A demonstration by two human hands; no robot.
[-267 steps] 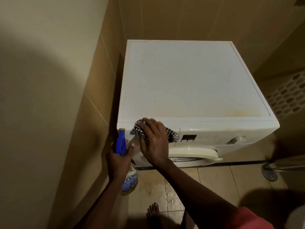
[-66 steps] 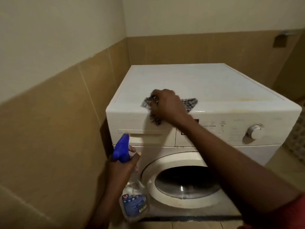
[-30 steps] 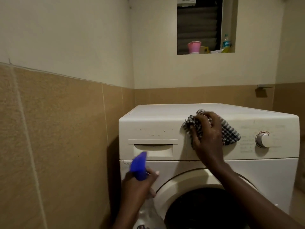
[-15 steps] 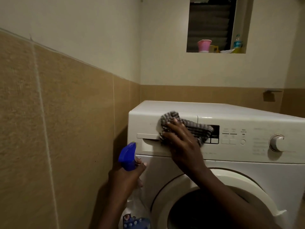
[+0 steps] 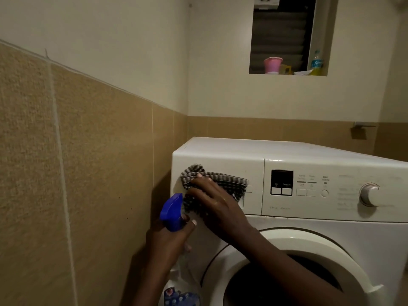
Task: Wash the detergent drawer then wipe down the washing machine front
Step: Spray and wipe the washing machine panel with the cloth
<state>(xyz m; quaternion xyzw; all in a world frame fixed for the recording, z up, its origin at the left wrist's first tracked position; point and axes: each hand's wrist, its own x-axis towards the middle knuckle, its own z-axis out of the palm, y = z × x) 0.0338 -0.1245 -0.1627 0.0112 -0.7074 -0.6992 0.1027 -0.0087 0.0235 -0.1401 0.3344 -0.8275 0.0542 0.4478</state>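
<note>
The white washing machine point(image 5: 331, 230) fills the lower right, its front facing me. My right hand point(image 5: 217, 207) presses a checked cloth point(image 5: 223, 180) flat on the detergent drawer front point(image 5: 220, 164) at the machine's upper left; the cloth and hand hide most of the drawer handle. My left hand point(image 5: 169, 241) grips a spray bottle with a blue trigger head point(image 5: 172, 212), held just left of and below the cloth, close to the machine's left edge. The bottle's clear body and label point(image 5: 180, 294) hang at the bottom edge.
A tan tiled wall point(image 5: 88, 173) stands tight against the machine's left side. The display point(image 5: 282, 182), buttons and round dial point(image 5: 371, 194) lie right of the drawer. The round door point(image 5: 298, 266) is below. A window niche point(image 5: 287, 36) above holds a pink cup and a bottle.
My right hand has slid the cloth left, from the display panel onto the drawer front and on toward the machine's left edge. My left hand keeps the spray bottle beside it.
</note>
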